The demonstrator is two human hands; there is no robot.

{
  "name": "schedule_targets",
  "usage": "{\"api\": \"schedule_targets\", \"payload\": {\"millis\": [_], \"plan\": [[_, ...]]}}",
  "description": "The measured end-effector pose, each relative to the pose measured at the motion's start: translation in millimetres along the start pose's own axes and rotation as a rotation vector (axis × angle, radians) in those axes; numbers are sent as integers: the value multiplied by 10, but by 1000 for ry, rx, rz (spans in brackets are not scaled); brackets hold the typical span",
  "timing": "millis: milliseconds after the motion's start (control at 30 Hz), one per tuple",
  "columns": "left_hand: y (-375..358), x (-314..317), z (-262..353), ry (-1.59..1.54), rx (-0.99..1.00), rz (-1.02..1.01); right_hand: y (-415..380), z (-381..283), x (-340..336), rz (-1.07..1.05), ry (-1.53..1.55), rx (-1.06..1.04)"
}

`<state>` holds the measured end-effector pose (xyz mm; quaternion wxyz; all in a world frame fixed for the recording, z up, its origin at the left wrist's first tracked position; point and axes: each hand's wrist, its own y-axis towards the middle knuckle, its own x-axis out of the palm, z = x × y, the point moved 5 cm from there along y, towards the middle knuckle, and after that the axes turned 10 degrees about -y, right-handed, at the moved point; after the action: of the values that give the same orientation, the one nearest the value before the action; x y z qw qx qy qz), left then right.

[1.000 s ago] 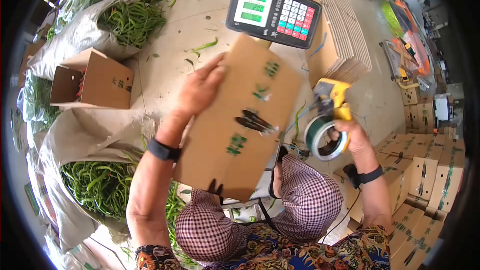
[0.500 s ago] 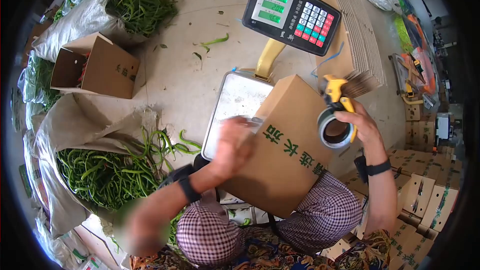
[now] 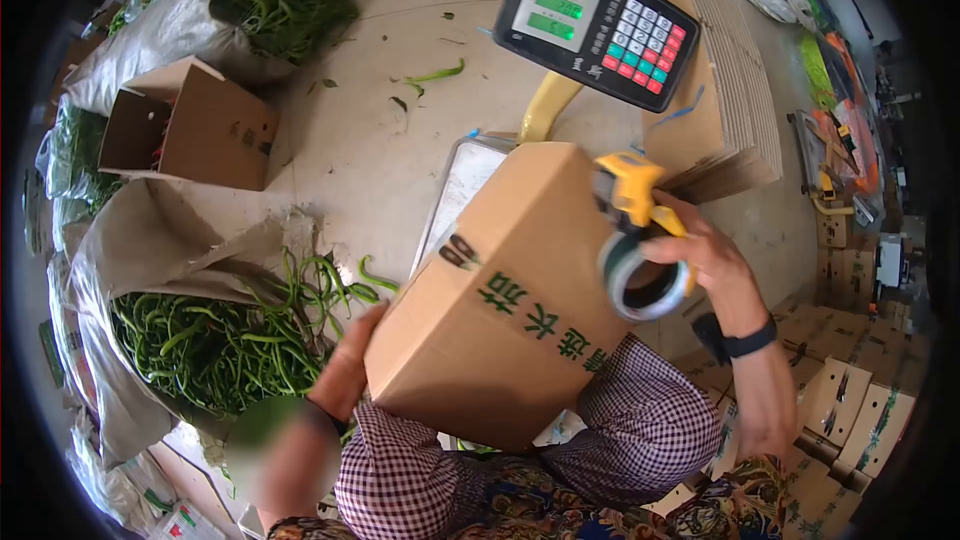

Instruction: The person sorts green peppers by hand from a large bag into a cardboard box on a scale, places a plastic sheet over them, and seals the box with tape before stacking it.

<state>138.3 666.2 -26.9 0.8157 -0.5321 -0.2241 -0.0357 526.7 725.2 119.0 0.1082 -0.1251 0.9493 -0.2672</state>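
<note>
A tall cardboard box (image 3: 510, 340) with green printed characters leans tilted against my knees, its upper end over the weighing platform (image 3: 470, 175). My left hand (image 3: 350, 360) grips the box's lower left corner; some fingers are hidden behind it. My right hand (image 3: 705, 250) is closed around a yellow tape dispenser (image 3: 632, 190) with a large roll of tape (image 3: 615, 275), held just off the box's right side. A dark oval hand hole (image 3: 460, 252) shows on the box's narrow side.
The scale's display (image 3: 598, 25) stands beyond the box. Left are a sack of green peppers (image 3: 210, 355), another open sack (image 3: 190, 25) and an open carton (image 3: 215, 135). Flattened cardboard (image 3: 735, 90) stands upright at right, with stacked boxes (image 3: 850, 390) below.
My left hand has moved from the box's upper side down to its lower left corner. The box has turned and shifted left. The tape dispenser has moved slightly left with my right hand.
</note>
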Motion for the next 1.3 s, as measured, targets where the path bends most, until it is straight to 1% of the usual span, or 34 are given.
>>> {"api": "schedule_targets", "payload": {"millis": [33,67,100,167,200,233,267,300,367,433,500,533,567,600,633,667,700,733,767,833,867,900,967,1033,1067,1100,1133,1167,1200,1233,1267,1300], "plan": [[-26,-67,180,-33,44,11,-200,-175,27,84,52,48],[7,-162,360,-52,125,39,-285,179,-205,21,116,79],[-158,-25,626,12,295,89,-388,183,-207,77,229,-40],[-403,321,1028,265,515,134,-598,332,-298,105,366,-44],[-454,473,1140,398,618,79,-694,382,-331,120,400,-96],[-492,616,1201,531,719,21,-750,333,-301,138,434,-148],[-477,749,1170,626,831,16,-819,154,-190,152,477,-151],[-565,944,1170,876,1083,100,-897,213,-226,167,475,-151],[-551,1065,1115,854,1184,136,-1015,354,-253,196,301,20],[-525,1058,1095,855,1188,95,-1018,378,-189,182,123,100],[-518,1051,1109,847,1185,75,-857,532,-129,128,177,75],[-522,1081,1123,917,1206,103,-829,495,-126,140,113,60],[-517,1104,1145,985,1227,134,-823,472,-158,144,112,57],[-483,1137,1176,1084,1258,118,-822,457,-166,102,60,83],[-474,1198,1225,1086,1258,116,-823,445,-168,60,8,110],[-479,1325,1248,1338,1306,156,-838,409,-184,56,-83,80],[-472,1459,1251,1595,1338,196,-855,413,-196,54,-78,83],[-417,1563,1255,1595,1228,152,-880,441,-191,50,-62,104],[-387,1574,1259,1604,1217,149,-909,469,-180,47,-44,125],[-424,1645,1252,1541,1402,86,-942,442,-169,78,4,129],[-469,1553,1337,1398,1467,185,-968,443,-182,117,48,132],[-437,1362,1423,1202,1438,233,-997,473,-194,130,58,135],[-243,880,1351,661,915,155,-1040,487,-215,156,25,96],[-221,874,1055,575,904,115,-1069,439,-187,189,17,123],[-229,886,1079,661,938,160,-1077,401,-160,162,-9,115],[-213,916,1111,648,939,159,-1098,365,-137,132,-41,110],[-188,1012,1174,722,965,136,-1097,440,-168,97,-104,95],[-167,1133,1243,800,991,110,-1103,433,-176,100,-118,96],[-185,1255,1287,845,993,139,-1123,423,-175,111,-191,105],[-145,1316,1283,837,995,138,-1138,393,-174,118,-264,110],[-109,1392,1296,943,1095,141,-1154,337,-214,166,-413,120],[-108,1448,1299,1050,1194,144,-1184,239,-190,169,-419,114]]}}
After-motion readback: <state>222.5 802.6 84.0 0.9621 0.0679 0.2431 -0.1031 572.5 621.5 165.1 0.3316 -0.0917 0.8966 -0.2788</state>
